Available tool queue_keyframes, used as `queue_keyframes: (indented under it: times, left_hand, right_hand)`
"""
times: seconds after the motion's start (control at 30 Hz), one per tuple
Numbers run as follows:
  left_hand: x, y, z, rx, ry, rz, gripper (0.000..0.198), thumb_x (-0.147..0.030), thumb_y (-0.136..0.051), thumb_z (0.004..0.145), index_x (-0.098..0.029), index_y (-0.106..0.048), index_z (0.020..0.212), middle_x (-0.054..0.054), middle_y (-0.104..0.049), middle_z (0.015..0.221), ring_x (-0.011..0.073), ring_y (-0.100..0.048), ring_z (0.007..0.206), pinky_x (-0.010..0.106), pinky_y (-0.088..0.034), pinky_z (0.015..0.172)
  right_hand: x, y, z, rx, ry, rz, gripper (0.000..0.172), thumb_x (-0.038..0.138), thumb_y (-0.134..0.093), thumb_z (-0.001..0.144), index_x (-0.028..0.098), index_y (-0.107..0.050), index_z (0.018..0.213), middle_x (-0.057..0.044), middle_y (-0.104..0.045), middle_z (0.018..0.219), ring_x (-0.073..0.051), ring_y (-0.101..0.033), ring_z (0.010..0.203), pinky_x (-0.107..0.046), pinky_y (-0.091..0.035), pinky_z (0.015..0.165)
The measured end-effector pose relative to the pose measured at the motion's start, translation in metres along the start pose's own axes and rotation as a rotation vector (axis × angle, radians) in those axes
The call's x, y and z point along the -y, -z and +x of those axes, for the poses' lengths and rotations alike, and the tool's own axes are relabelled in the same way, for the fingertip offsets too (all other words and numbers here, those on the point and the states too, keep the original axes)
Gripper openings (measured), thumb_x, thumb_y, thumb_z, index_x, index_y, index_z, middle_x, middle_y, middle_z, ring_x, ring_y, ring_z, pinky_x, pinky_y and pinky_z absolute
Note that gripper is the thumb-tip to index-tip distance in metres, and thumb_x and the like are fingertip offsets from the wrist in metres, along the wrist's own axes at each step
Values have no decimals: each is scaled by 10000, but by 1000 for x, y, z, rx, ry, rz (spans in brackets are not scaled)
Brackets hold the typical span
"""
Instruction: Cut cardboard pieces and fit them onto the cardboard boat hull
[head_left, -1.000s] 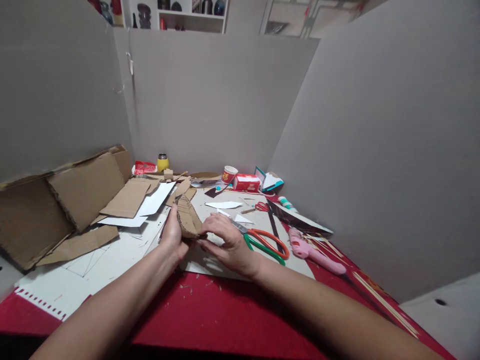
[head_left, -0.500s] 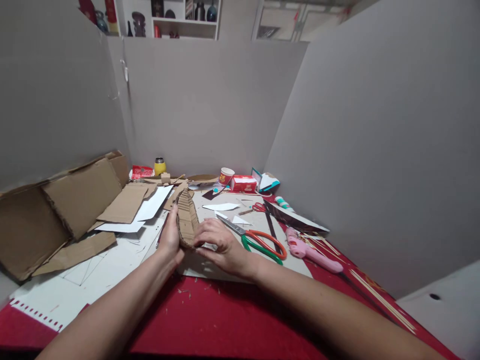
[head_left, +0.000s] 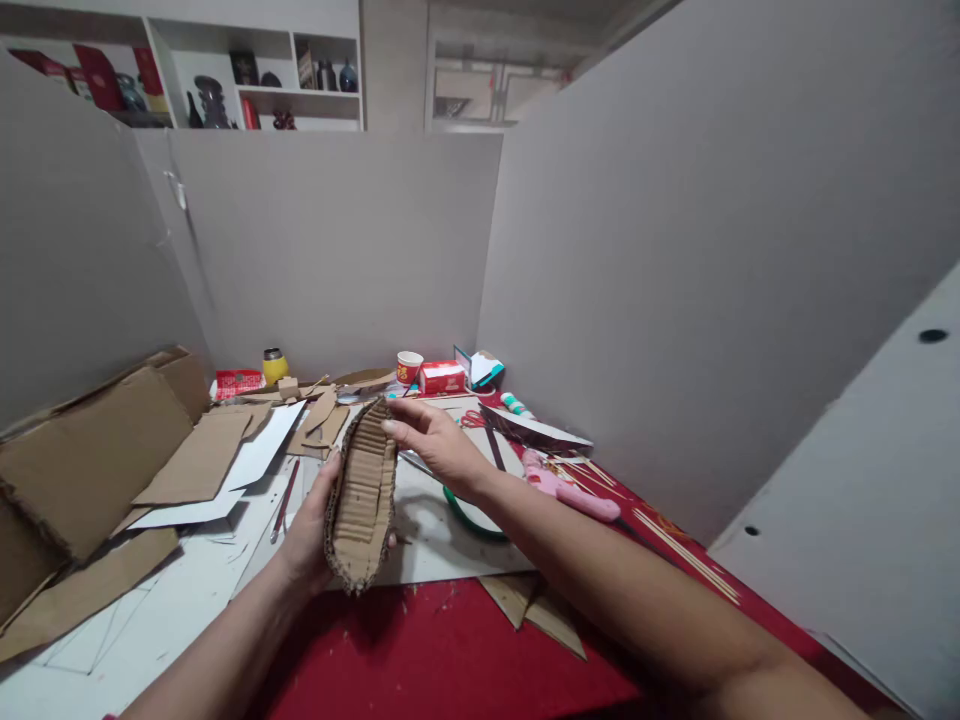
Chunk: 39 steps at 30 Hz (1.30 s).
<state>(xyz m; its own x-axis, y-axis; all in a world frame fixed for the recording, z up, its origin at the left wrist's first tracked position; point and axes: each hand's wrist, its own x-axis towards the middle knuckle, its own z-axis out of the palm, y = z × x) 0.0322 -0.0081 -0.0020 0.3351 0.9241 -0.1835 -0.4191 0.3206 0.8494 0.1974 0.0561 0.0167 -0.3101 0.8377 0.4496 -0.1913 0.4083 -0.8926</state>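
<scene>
A boat-shaped piece of corrugated cardboard (head_left: 364, 495), ribbed side up, is lifted above the table between both hands. My left hand (head_left: 309, 535) cups its near end from below and the left, fingers wrapped round it. My right hand (head_left: 433, 442) pinches its far pointed tip with thumb and fingers. Below the piece lies a grey board (head_left: 431, 535) on the red table (head_left: 420, 660).
Flattened cardboard boxes (head_left: 90, 455) and white sheets (head_left: 259, 455) fill the left. Green-handled scissors (head_left: 465, 515), a pink glue gun (head_left: 566, 490), wooden skewers (head_left: 679, 555), a paper cup (head_left: 409, 367) and a red box (head_left: 442, 377) lie right and back. Grey partitions wall three sides.
Both hands raised the cardboard piece off the board and turned it lengthwise; my right hand moved from its near end to its far tip. The camera tilted up and right.
</scene>
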Motion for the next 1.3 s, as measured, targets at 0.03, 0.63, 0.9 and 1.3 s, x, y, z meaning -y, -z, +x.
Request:
queue_keyframes:
  times: [0.03,0.63,0.9,1.3]
  left_hand:
    - [1,-1,-1,-4,20,12,497,-587,-527,808,-133,-662,956,99,-711,673,237,-670,504,333,-552,471]
    - [7,-7,-5,16,69,-9,549,-552,-489,851,-119,-611,1165,91,-723,694,214,-665,512,326,-557,540]
    - [-1,-14,-3,83,-76,-23,481,-420,-634,802,-162,-587,1206,93,-741,930,244,-704,781,331,-547,725]
    - [7,-6,3,7,-140,219,345,-301,-696,758,-164,-620,1066,50,-735,824,197,-687,696,286,-501,689]
  right_hand:
    - [0,0,-1,30,20,11,320,335,-664,790,203,-663,1082,-58,-684,1084,-203,-613,1009,-390,-462,929]
    - [3,-4,-7,15,102,10,220,299,-596,831,226,-702,1010,-25,-707,970,-169,-627,907,-354,-468,890]
    - [1,-8,-12,-41,125,-51,192,313,-579,839,209,-704,941,7,-674,814,-137,-601,756,-274,-483,731]
    - [-11,-22,-21,-86,99,-70,172,297,-553,836,204,-669,923,-12,-679,844,-172,-621,820,-308,-492,770]
